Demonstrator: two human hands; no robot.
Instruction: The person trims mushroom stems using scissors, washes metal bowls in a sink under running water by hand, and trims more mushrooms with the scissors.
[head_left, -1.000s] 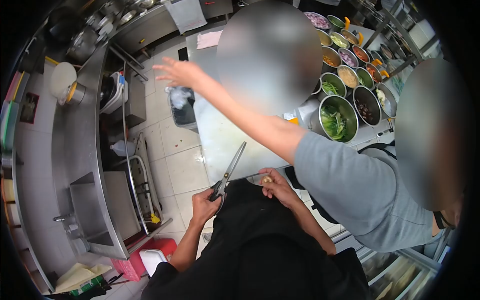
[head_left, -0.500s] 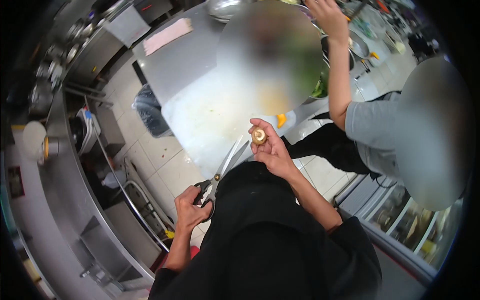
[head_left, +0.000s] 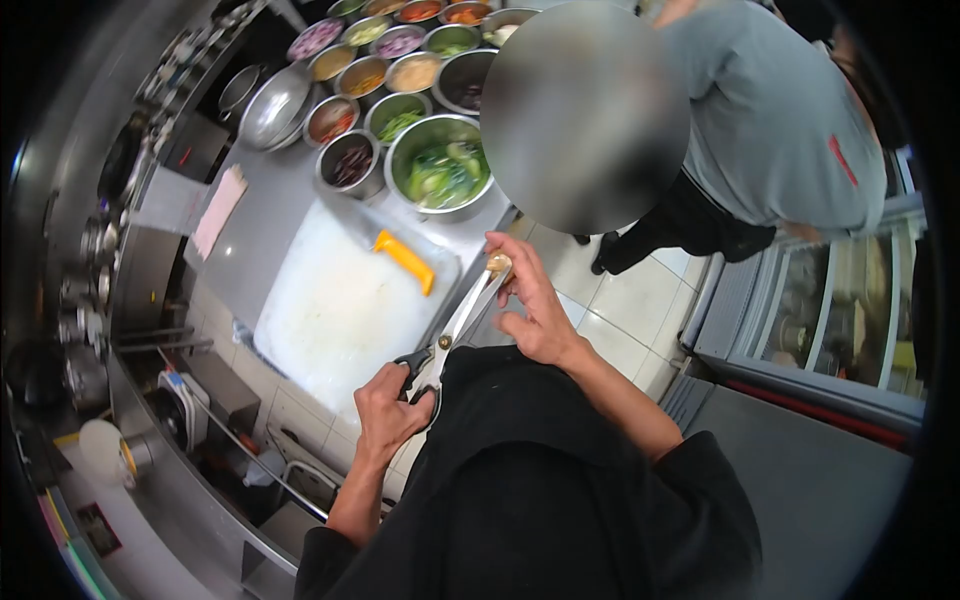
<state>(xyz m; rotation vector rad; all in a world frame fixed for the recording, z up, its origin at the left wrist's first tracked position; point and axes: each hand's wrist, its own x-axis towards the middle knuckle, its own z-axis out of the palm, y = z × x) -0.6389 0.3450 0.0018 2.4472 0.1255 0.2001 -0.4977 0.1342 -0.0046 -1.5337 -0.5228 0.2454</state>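
Note:
A pair of scissors [head_left: 462, 322] with dark handles is in my left hand [head_left: 388, 412], thumb and fingers in the handle loops. The blades point up and away and lie nearly together. Their tips reach a small brown mushroom [head_left: 498, 264] in my right hand [head_left: 540, 318]. My right fingers curl around the mushroom, and the blades partly cover it; whether they are cutting into it I cannot tell. Both hands are over the near right edge of a white cutting board [head_left: 330, 310]. On the board's far side rests a knife with a yellow handle [head_left: 405, 262].
Several metal bowls of cut vegetables crowd the table's far side, the nearest being a large bowl of greens [head_left: 440, 168]. A pink cloth [head_left: 218, 212] lies at the left. A person in a grey shirt [head_left: 780, 110] stands at the right, beside a glass-topped fridge [head_left: 835, 310].
The scissors have closed and come up to the mushroom, which my right hand still holds. My view has turned, showing the bowls and knife. The co-worker has bent away to the right.

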